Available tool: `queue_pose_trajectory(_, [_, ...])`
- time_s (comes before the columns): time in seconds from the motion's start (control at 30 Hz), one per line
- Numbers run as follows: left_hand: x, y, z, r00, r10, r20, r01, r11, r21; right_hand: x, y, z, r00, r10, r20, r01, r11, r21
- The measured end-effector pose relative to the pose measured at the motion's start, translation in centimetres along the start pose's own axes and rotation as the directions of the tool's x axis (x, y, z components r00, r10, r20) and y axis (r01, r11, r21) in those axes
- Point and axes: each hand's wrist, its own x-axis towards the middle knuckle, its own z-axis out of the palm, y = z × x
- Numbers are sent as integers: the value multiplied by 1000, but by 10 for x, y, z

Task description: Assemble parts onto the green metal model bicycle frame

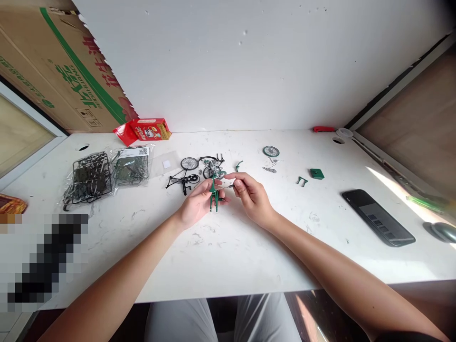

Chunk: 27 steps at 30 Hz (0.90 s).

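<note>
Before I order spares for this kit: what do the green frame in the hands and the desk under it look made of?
The green frame, held by the left hand and right hand, looks like painted metal or moulded plastic, with an even, faintly glossy green coat; which one cannot be told. The desk looks like white marble-look stone or laminate, smooth with faint grey veins.
</note>
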Motion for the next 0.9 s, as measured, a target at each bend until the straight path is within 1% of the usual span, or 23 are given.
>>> queue_pose_trajectory(0.13, [0,1,1,999,29,-20,-29,1000,2,-2,-1,3,999,-11,-48,13,999,43])
queue_pose_trajectory(0.37, [1,1,-1,999,38,-7,-38,999,-7,-2,-2,5,997,15,-80,-5,993,115])
queue_pose_trajectory(0.43, [1,2,-1,999,39,-4,-39,999,-14,-1,1,4,996,13,-88,-4,995,96])
queue_pose_trajectory(0.63, [1,4,0,999,44,5,-44,999,-16,1,10,2,995,-31,-95,27,998,-48])
queue_pose_trajectory(0.77, [1,5,-1,999,45,-2,-45,999,-28,4,10,0,995,-65,-76,60,996,-60])
queue_pose_trajectory(0.83, [2,4,-2,999,48,-6,-49,999,-25,4,7,0,996,-31,-79,26,998,-64])
queue_pose_trajectory(0.9, [2,3,-2,999,45,-6,-45,999,-14,4,2,1,997,45,-65,-48,998,-41])
